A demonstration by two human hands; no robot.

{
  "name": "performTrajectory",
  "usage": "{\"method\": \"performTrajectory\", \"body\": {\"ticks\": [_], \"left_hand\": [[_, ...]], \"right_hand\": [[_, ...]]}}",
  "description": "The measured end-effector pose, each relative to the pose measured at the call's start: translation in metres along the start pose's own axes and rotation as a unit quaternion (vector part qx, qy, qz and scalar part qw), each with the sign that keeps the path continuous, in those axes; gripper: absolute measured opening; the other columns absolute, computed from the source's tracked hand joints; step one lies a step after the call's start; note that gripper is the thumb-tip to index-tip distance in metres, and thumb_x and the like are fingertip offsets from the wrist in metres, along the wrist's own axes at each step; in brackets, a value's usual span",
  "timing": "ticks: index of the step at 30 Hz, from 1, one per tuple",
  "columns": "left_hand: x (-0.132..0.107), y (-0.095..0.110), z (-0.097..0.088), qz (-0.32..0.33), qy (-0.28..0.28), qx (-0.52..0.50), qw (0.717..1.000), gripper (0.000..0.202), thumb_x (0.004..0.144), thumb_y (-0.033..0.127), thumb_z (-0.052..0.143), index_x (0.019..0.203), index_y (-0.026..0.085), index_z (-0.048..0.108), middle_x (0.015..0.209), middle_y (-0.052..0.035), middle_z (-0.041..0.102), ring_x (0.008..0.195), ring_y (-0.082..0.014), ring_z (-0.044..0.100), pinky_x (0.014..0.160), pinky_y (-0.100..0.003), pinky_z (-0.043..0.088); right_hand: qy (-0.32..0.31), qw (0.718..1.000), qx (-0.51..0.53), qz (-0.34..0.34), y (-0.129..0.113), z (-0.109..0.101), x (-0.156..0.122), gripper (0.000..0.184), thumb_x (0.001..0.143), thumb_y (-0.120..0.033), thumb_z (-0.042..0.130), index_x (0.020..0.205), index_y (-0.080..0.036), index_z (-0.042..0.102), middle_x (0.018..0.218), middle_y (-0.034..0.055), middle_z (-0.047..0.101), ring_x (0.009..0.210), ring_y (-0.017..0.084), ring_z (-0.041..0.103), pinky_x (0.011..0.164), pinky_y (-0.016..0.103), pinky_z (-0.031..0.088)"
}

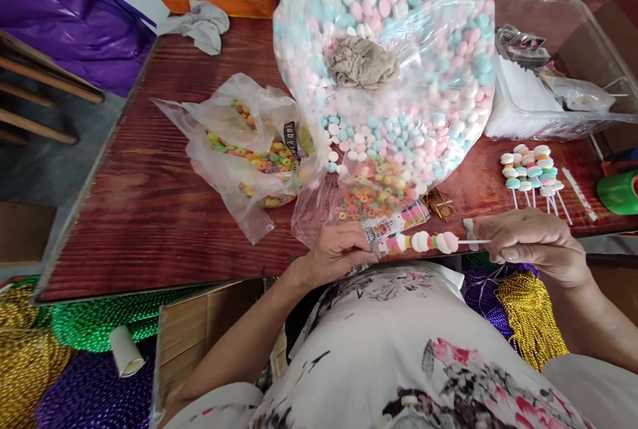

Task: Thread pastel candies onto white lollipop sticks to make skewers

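Observation:
My right hand point(541, 243) pinches the thin white stick of a candy skewer point(420, 241), which lies level above the table's front edge. White and pink marshmallows alternate on it with small coloured rings. At the skewer's left end, my left hand point(343, 250) is closed with thumb against fingers on what looks like a clear printed wrapper point(386, 244). How far the skewer sits inside that wrapper, I cannot tell. Just behind lies a stack of printed wrappers point(399, 220), beside some gold twist ties point(438, 204). Several finished skewers point(531, 170) rest in a group to the right.
A large clear bag of marshmallows point(438, 103) with a beige cloth point(363, 62) on top fills the table's middle. Left of it slumps a bag of ring cereal point(259, 157). A plastic bin point(553, 122), green tape point(618, 191) and an orange tray point(214, 0) stand around.

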State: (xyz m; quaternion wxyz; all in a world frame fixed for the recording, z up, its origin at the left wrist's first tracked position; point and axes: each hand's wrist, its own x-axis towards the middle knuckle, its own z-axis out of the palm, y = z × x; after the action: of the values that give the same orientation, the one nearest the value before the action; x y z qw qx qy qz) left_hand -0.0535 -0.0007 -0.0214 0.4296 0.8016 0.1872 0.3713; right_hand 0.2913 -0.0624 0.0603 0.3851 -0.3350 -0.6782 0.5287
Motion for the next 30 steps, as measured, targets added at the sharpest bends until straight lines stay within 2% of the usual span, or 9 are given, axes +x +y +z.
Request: {"method": "performTrajectory", "body": {"ticks": [3,8,11,14,17,20,23,26,30], "left_hand": [[-0.001,-0.002,0.005,-0.035,0.030,-0.070,0.997,0.014,0.080,0.020,0.079,0.076,0.016,0.066,0.066,-0.0009,0.064,0.063,-0.0115,0.058,0.061,-0.024,0.047],[-0.001,-0.004,0.011,-0.035,0.026,-0.099,0.994,0.014,0.081,0.019,0.079,0.076,0.016,0.066,0.066,-0.0013,0.064,0.065,-0.0117,0.059,0.064,-0.025,0.049],[0.000,-0.005,0.007,-0.031,0.027,-0.064,0.997,0.012,0.082,0.020,0.077,0.078,0.016,0.067,0.069,-0.0016,0.064,0.066,-0.0115,0.059,0.064,-0.024,0.048],[-0.001,-0.004,0.002,-0.033,0.008,-0.002,0.999,0.008,0.086,0.021,0.072,0.082,0.016,0.067,0.082,-0.0052,0.068,0.076,-0.0136,0.064,0.071,-0.026,0.051],[-0.002,-0.003,0.002,-0.083,-0.008,0.042,0.996,0.010,0.089,0.025,0.068,0.092,0.016,0.067,0.088,-0.0060,0.071,0.078,-0.0147,0.066,0.073,-0.026,0.052],[-0.001,-0.002,0.008,-0.145,-0.028,0.046,0.988,0.027,0.091,0.031,0.065,0.113,0.015,0.064,0.093,-0.0067,0.072,0.079,-0.0153,0.066,0.073,-0.027,0.052],[0.003,-0.001,0.015,-0.159,-0.071,0.006,0.985,0.045,0.090,0.038,0.066,0.129,0.014,0.058,0.102,-0.0088,0.073,0.085,-0.0176,0.067,0.077,-0.028,0.052],[0.007,0.001,0.021,-0.182,-0.093,-0.063,0.977,0.046,0.090,0.043,0.066,0.125,0.014,0.062,0.097,-0.0062,0.071,0.083,-0.0169,0.064,0.076,-0.027,0.051],[0.014,0.009,0.026,-0.236,-0.108,-0.158,0.953,0.048,0.089,0.049,0.064,0.123,0.014,0.063,0.102,-0.0057,0.069,0.088,-0.0173,0.061,0.081,-0.027,0.049]], "right_hand": [[0.005,0.997,0.062,0.035,0.006,0.004,-0.001,0.025,0.091,-0.032,0.062,0.075,-0.016,0.071,0.061,0.0038,0.057,0.059,0.017,0.048,0.062,0.036,0.037],[0.013,0.996,0.077,0.031,0.012,0.010,0.009,0.024,0.091,-0.033,0.063,0.076,-0.017,0.073,0.061,0.0046,0.061,0.058,0.016,0.050,0.063,0.036,0.038],[0.020,0.995,0.091,0.027,0.013,0.011,0.015,0.025,0.091,-0.033,0.063,0.075,-0.017,0.073,0.061,0.0051,0.060,0.058,0.017,0.051,0.062,0.037,0.039],[0.039,0.995,0.091,0.006,0.013,0.012,0.018,0.021,0.092,-0.028,0.062,0.079,-0.017,0.074,0.063,0.0059,0.060,0.059,0.017,0.052,0.061,0.036,0.040],[0.018,0.998,0.061,-0.013,0.013,0.015,0.018,0.020,0.093,-0.026,0.061,0.082,-0.016,0.074,0.066,0.0054,0.061,0.063,0.017,0.052,0.065,0.036,0.041],[-0.022,0.999,0.041,-0.025,0.015,0.018,0.019,0.019,0.093,-0.026,0.062,0.083,-0.016,0.074,0.067,0.0041,0.061,0.064,0.015,0.051,0.065,0.033,0.040],[-0.017,0.998,0.048,-0.023,0.017,0.018,0.018,0.020,0.094,-0.026,0.061,0.083,-0.016,0.073,0.068,0.0029,0.061,0.064,0.015,0.052,0.066,0.032,0.041],[-0.009,0.999,0.037,-0.006,0.018,0.015,0.018,0.021,0.095,-0.027,0.060,0.081,-0.016,0.071,0.068,0.0018,0.060,0.064,0.014,0.052,0.066,0.031,0.040],[-0.018,1.000,0.015,0.011,0.013,0.010,0.022,0.026,0.095,-0.029,0.061,0.073,-0.015,0.067,0.066,0.0012,0.057,0.063,0.014,0.052,0.065,0.031,0.041]]}}
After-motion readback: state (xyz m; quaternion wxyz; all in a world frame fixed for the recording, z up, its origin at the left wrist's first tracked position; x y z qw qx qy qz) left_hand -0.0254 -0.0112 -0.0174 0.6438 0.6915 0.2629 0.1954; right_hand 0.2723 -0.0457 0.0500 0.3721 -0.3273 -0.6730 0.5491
